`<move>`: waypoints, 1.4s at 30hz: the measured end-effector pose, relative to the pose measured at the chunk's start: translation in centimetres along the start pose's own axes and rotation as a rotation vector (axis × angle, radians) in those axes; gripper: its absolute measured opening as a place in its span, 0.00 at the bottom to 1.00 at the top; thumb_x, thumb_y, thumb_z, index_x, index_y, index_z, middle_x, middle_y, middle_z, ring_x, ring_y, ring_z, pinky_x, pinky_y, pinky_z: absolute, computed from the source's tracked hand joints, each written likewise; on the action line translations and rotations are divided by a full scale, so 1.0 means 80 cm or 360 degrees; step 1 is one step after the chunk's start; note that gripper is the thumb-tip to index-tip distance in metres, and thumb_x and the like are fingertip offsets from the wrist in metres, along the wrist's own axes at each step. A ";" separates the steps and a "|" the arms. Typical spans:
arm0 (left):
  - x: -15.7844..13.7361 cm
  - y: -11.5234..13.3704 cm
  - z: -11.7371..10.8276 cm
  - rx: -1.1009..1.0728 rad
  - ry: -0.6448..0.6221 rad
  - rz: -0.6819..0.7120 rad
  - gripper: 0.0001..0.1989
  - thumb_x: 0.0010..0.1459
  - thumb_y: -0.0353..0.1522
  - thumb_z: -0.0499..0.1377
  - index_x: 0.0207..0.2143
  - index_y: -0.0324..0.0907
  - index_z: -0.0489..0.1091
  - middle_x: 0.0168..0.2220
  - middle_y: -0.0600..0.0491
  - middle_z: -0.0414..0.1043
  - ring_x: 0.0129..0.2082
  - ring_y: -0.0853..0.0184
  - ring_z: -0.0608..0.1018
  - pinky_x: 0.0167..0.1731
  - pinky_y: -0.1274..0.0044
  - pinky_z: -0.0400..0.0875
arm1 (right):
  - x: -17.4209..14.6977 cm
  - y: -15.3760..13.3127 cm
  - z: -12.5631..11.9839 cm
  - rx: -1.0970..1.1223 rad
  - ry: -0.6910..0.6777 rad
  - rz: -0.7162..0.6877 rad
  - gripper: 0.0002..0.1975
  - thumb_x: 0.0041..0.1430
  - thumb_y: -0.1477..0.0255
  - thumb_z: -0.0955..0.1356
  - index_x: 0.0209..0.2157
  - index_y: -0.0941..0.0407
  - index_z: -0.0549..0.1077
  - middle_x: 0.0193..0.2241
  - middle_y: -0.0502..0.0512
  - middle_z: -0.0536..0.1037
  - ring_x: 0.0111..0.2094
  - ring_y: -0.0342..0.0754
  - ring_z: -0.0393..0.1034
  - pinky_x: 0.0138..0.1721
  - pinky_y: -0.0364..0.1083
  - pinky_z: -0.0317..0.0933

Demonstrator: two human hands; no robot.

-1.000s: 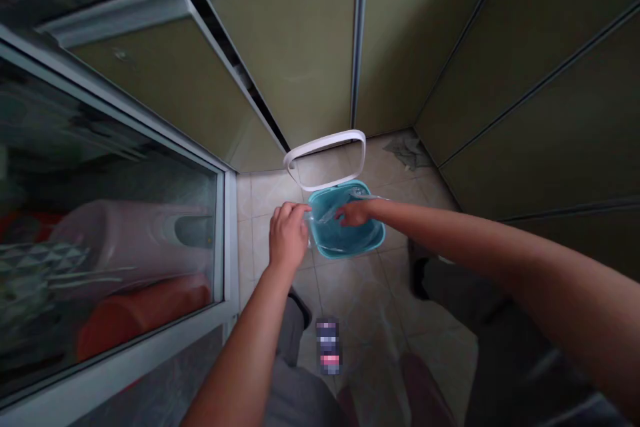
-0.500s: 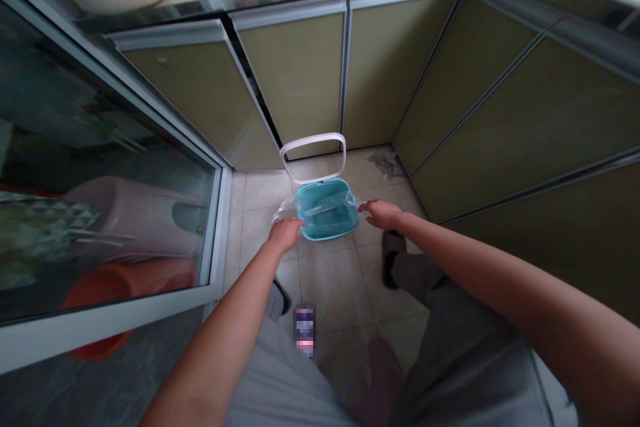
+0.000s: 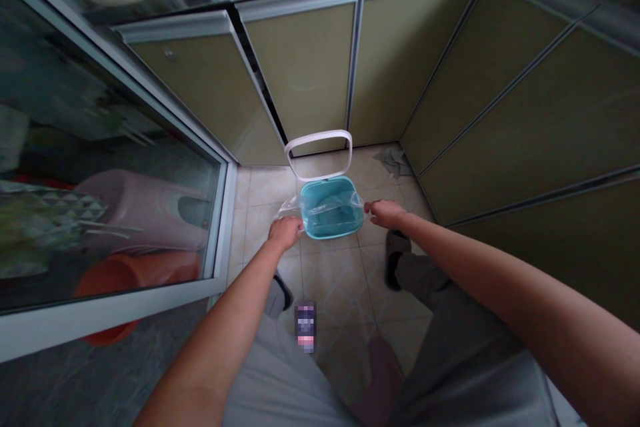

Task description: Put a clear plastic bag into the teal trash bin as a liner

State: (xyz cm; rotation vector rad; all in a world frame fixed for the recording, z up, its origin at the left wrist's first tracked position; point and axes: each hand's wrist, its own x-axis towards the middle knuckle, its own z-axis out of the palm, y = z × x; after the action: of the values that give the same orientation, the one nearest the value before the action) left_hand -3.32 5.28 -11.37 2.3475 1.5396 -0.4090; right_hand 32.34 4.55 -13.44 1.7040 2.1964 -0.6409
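Note:
A teal trash bin (image 3: 334,221) stands on the tiled floor, with its white rim frame (image 3: 319,135) tilted up at the back. Clear thin plastic bag (image 3: 289,207) lies across the bin's mouth and spills over its left side. At the bin's left edge, my left hand (image 3: 285,232) has its fingers closed on the bag. My right hand (image 3: 387,213) is just off the right edge, fingers pinched together on the bag's other side, where the film is hard to see.
Cabinets (image 3: 300,73) close in the back and right. A glass door (image 3: 223,220) stands at left, with an orange bucket (image 3: 113,280) behind it. A grey cloth (image 3: 393,161) lies in the corner. My feet flank the bin; a pixelated patch (image 3: 306,328) is on the floor between them.
My right hand's fingers have drawn together from a looser spread at the bin's right edge. The left hand stays at the left edge. The whole view has shifted slightly.

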 end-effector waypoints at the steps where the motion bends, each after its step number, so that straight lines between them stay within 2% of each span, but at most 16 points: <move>1: 0.001 -0.001 0.002 -0.0005 0.0006 0.0002 0.10 0.61 0.29 0.59 0.40 0.47 0.79 0.44 0.49 0.80 0.44 0.58 0.80 0.43 0.70 0.70 | 0.001 0.000 0.001 0.0017 0.0006 0.0014 0.17 0.61 0.69 0.69 0.52 0.50 0.75 0.48 0.59 0.81 0.47 0.55 0.76 0.42 0.46 0.64; 4: 0.000 -0.001 0.009 -0.0040 0.0022 0.0031 0.09 0.60 0.28 0.59 0.38 0.47 0.79 0.43 0.50 0.80 0.43 0.60 0.79 0.42 0.72 0.69 | 0.001 0.003 0.005 0.0063 0.0018 0.0079 0.12 0.63 0.70 0.67 0.47 0.51 0.77 0.44 0.59 0.82 0.43 0.53 0.76 0.39 0.45 0.62; 8: -0.003 -0.001 0.021 -0.0091 -0.0022 0.0077 0.08 0.59 0.28 0.59 0.36 0.46 0.79 0.41 0.51 0.80 0.42 0.60 0.79 0.41 0.72 0.69 | -0.001 0.008 0.009 0.0082 -0.0015 0.0080 0.12 0.61 0.72 0.67 0.45 0.51 0.78 0.42 0.58 0.82 0.42 0.52 0.76 0.39 0.45 0.61; 13: -0.005 -0.004 0.029 -0.0179 -0.0022 0.0131 0.09 0.59 0.29 0.59 0.36 0.46 0.80 0.41 0.50 0.80 0.42 0.60 0.80 0.42 0.72 0.70 | -0.005 0.009 0.012 0.0051 -0.0017 0.0064 0.17 0.59 0.68 0.70 0.51 0.50 0.76 0.44 0.58 0.82 0.44 0.54 0.76 0.40 0.46 0.62; 17: -0.004 -0.005 0.026 -0.0205 0.0029 0.0139 0.09 0.59 0.29 0.59 0.37 0.47 0.79 0.40 0.52 0.80 0.41 0.61 0.80 0.42 0.72 0.70 | -0.005 0.003 0.008 -0.0004 0.0122 0.0053 0.19 0.60 0.63 0.70 0.52 0.52 0.74 0.46 0.60 0.82 0.45 0.56 0.77 0.40 0.47 0.64; 20: -0.004 -0.004 0.023 -0.0205 0.0045 0.0131 0.08 0.58 0.29 0.59 0.36 0.47 0.79 0.40 0.52 0.80 0.41 0.61 0.79 0.41 0.73 0.70 | -0.003 -0.006 0.001 0.0013 0.0195 -0.0062 0.23 0.61 0.65 0.70 0.57 0.50 0.71 0.51 0.59 0.80 0.47 0.56 0.76 0.42 0.47 0.65; 22: -0.005 -0.003 0.022 -0.0204 0.0040 0.0126 0.08 0.58 0.28 0.60 0.36 0.47 0.78 0.40 0.53 0.80 0.41 0.61 0.79 0.41 0.73 0.70 | 0.000 -0.013 -0.002 0.0002 0.0124 -0.0156 0.24 0.61 0.67 0.69 0.59 0.47 0.71 0.55 0.57 0.79 0.50 0.55 0.76 0.45 0.47 0.65; 25: -0.006 -0.004 0.021 -0.0223 0.0028 0.0107 0.08 0.58 0.28 0.60 0.36 0.48 0.78 0.41 0.52 0.79 0.41 0.61 0.79 0.42 0.73 0.69 | 0.004 -0.021 -0.002 -0.0057 -0.0028 -0.0180 0.17 0.63 0.69 0.68 0.52 0.46 0.77 0.52 0.56 0.80 0.51 0.55 0.75 0.47 0.47 0.64; 27: -0.007 -0.005 0.022 -0.0242 0.0024 0.0089 0.08 0.58 0.28 0.60 0.37 0.48 0.78 0.41 0.52 0.79 0.42 0.61 0.78 0.43 0.72 0.69 | 0.005 -0.022 -0.001 -0.0074 -0.0044 -0.0155 0.12 0.64 0.67 0.67 0.46 0.48 0.80 0.49 0.57 0.81 0.49 0.55 0.75 0.46 0.47 0.64; 31: -0.010 -0.005 0.029 -0.0221 0.0025 0.0093 0.07 0.59 0.29 0.60 0.36 0.47 0.79 0.41 0.51 0.79 0.43 0.60 0.78 0.44 0.72 0.69 | -0.003 -0.016 0.000 -0.0049 -0.0003 -0.0117 0.10 0.63 0.66 0.68 0.43 0.49 0.80 0.45 0.58 0.82 0.45 0.54 0.77 0.44 0.47 0.64; 36: -0.013 0.005 0.051 -0.0120 -0.0087 0.0146 0.08 0.60 0.29 0.58 0.35 0.46 0.78 0.42 0.50 0.79 0.42 0.60 0.79 0.43 0.72 0.68 | -0.018 -0.013 0.007 -0.0084 -0.0058 -0.0088 0.09 0.60 0.70 0.68 0.38 0.50 0.81 0.41 0.57 0.83 0.42 0.54 0.77 0.40 0.46 0.64; 42: -0.003 -0.001 0.069 -0.0144 -0.0068 0.0058 0.08 0.60 0.30 0.58 0.33 0.46 0.78 0.41 0.50 0.79 0.41 0.61 0.79 0.41 0.73 0.68 | -0.006 -0.014 0.028 -0.0063 -0.0104 -0.0039 0.09 0.59 0.71 0.68 0.37 0.51 0.82 0.41 0.58 0.83 0.42 0.53 0.77 0.40 0.46 0.64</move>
State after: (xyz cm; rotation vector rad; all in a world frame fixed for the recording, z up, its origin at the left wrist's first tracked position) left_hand -3.86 2.88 -16.33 2.2793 1.4629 -0.3709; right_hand 31.28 2.77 -14.91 1.6159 2.1736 -0.6453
